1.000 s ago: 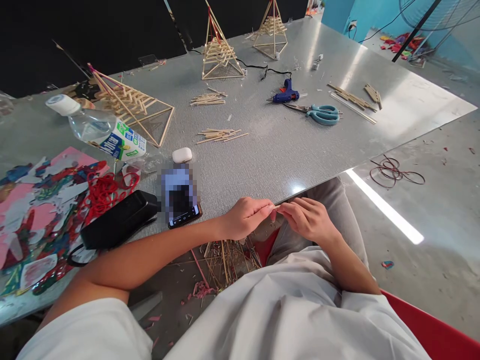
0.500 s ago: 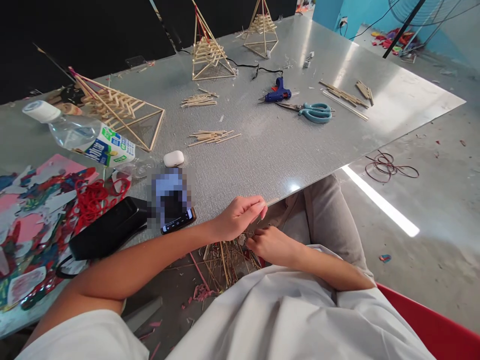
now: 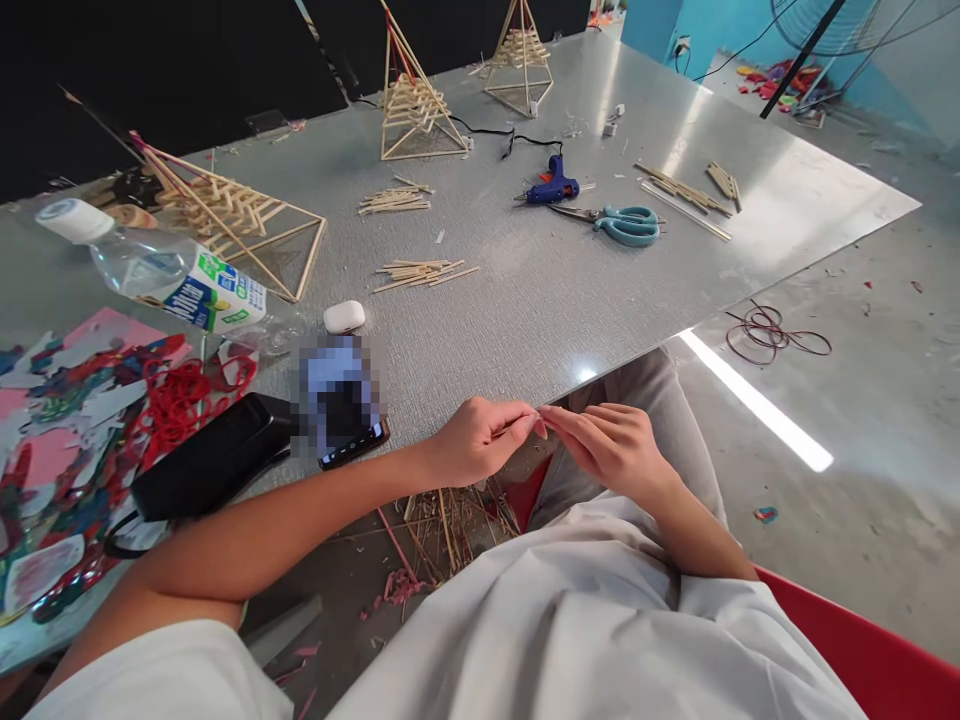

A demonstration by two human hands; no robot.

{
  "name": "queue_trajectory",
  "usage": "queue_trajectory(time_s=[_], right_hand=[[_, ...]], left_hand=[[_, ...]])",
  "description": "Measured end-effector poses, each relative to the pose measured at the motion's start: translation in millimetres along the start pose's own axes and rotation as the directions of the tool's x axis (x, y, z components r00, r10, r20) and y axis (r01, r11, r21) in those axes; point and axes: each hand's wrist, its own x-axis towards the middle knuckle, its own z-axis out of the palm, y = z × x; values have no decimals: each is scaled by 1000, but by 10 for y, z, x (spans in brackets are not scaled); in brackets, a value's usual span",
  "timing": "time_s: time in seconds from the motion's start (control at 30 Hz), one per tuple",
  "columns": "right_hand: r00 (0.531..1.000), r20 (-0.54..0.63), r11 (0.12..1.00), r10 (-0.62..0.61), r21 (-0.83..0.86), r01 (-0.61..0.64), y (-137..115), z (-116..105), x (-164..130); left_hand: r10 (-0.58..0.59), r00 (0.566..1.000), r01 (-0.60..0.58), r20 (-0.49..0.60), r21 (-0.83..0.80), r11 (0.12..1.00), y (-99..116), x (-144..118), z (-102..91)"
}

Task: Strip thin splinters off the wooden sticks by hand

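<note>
At the table's near edge, my left hand is closed in a pinch around a thin wooden stick, most of it hidden by the fingers. My right hand meets it from the right, thumb and fingertips pressed together at the stick's other end. Both hands are just off the table edge, above my lap. Two small piles of short sticks, a nearer pile and a farther pile, lie on the table beyond. Below the hands, many loose sticks are gathered under the table edge.
Stick pyramids stand at the back and left. A blue glue gun, scissors and longer sticks lie to the right. Nearer left are a phone, white case, plastic bottle, black case and red yarn.
My right hand has risen from low beside the loose sticks up to my left fingertips, and now pinches there. My left hand has stayed nearly in place, holding the stick.
</note>
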Motion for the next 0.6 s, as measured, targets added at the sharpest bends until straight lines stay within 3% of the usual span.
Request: queue_trajectory(time_s=[0.33,0.6], right_hand=[[981,77,942,-178,-276,193,-37,-15,34],[979,67,943,-194,-261,205,-28,28,15]], left_hand=[[0,1000,1,-16,71,997,-8,0,5],[-16,1000,16,0,74,997,-11,4,2]])
